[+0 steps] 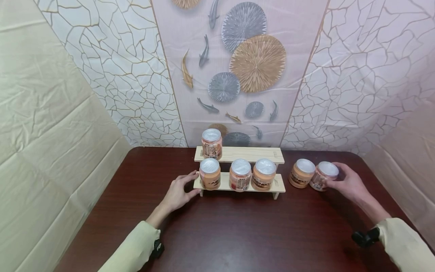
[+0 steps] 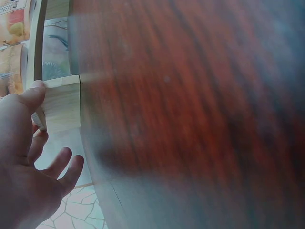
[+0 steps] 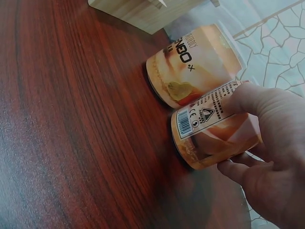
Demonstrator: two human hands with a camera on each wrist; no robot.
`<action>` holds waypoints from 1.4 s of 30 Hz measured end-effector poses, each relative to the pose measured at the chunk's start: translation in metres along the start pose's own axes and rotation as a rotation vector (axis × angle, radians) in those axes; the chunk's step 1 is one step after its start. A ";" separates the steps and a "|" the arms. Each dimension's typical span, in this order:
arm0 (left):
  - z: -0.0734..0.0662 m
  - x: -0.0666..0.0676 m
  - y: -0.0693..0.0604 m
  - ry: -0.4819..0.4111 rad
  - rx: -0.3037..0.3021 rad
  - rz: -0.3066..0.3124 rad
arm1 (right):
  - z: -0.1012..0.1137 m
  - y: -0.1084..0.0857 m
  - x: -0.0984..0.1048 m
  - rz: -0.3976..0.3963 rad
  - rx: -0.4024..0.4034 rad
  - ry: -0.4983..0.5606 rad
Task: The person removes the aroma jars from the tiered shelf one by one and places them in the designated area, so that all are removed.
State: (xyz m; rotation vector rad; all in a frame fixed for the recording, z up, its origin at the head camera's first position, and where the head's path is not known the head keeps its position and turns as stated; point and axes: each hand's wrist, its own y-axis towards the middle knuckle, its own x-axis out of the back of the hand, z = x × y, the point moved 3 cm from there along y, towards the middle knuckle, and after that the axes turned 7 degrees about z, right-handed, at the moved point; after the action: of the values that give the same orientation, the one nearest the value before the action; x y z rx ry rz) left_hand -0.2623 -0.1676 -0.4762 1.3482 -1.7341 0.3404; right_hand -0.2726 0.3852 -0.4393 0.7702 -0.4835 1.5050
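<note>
A two-tier wooden rack [image 1: 238,154] holds one jar [image 1: 212,144] at the left of its upper tier and three on the lower, the leftmost [image 1: 210,174] apart from the other two. My left hand [image 1: 176,192] [image 2: 28,162] pinches the left end of the lower board [image 2: 62,82] between thumb and fingers. Right of the rack, two jars stand side by side on the table. My right hand [image 1: 350,185] [image 3: 271,138] grips the outer jar [image 3: 214,129], thumb on its label and fingers around the far side. The other jar [image 3: 190,64] touches it.
The dark wooden table [image 1: 224,234] extends in front of the rack. A patterned cloth [image 1: 142,75] hangs behind the table's back edge, with plain pale cloth [image 1: 51,132] at the left side.
</note>
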 end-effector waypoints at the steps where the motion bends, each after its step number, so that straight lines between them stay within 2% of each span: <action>1: 0.000 0.000 0.000 0.001 0.001 0.000 | 0.000 0.000 0.000 0.000 -0.001 -0.004; 6: 0.000 0.000 0.001 0.002 0.003 -0.001 | 0.001 0.001 0.002 -0.009 0.002 -0.024; 12: -0.001 0.001 0.001 0.000 -0.004 -0.003 | 0.004 0.000 0.002 0.002 0.024 0.009; 16: -0.001 0.001 0.001 0.002 -0.006 0.000 | 0.009 -0.002 0.006 0.003 0.015 -0.027; 19: 0.000 0.001 0.001 0.007 -0.006 0.001 | 0.019 -0.002 0.011 -0.046 0.027 -0.048; 23: 0.000 0.002 0.000 0.011 0.000 0.000 | 0.042 0.001 0.020 -0.132 0.084 -0.031; 26: -0.001 0.002 0.000 0.010 0.002 0.004 | 0.065 0.007 0.022 -0.150 0.135 -0.008; 30: -0.001 0.002 0.001 0.006 0.004 0.009 | 0.098 0.019 0.017 -0.096 0.213 0.035; 35: -0.002 0.002 0.000 0.009 0.006 0.008 | 0.140 0.035 -0.002 0.027 0.308 0.093; 42: -0.002 0.002 0.000 0.009 -0.002 0.002 | 0.191 0.058 -0.030 0.172 0.365 0.190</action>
State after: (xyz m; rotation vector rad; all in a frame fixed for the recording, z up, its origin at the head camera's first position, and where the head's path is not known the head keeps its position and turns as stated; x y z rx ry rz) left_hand -0.2616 -0.1669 -0.4734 1.3416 -1.7280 0.3456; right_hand -0.2971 0.2229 -0.3217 0.8716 -0.1335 1.8367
